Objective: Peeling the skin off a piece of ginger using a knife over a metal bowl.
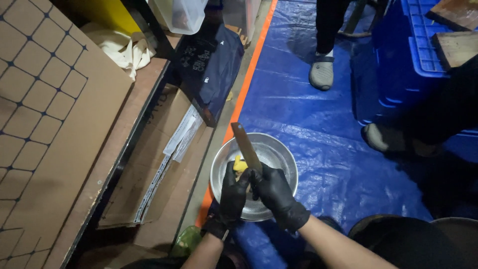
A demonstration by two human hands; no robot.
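Both my hands wear black gloves and work over a round perforated metal bowl [284,154] that sits on a blue tarp. My left hand [233,195] grips a small yellow piece of food [240,164], which pokes out above the fingers. My right hand [275,194] is closed on the handle of a knife [246,144]. Its long flat blade points up and away from me. The blade's lower part lies against the yellow piece.
Flattened cardboard [164,169] and a brown panel [55,124] lie to the left. A blue tarp [308,114] with an orange edge covers the floor. Another person's grey shoe [321,72] stands ahead, a second shoe [388,139] at right. Blue crates [403,65] are stacked at upper right.
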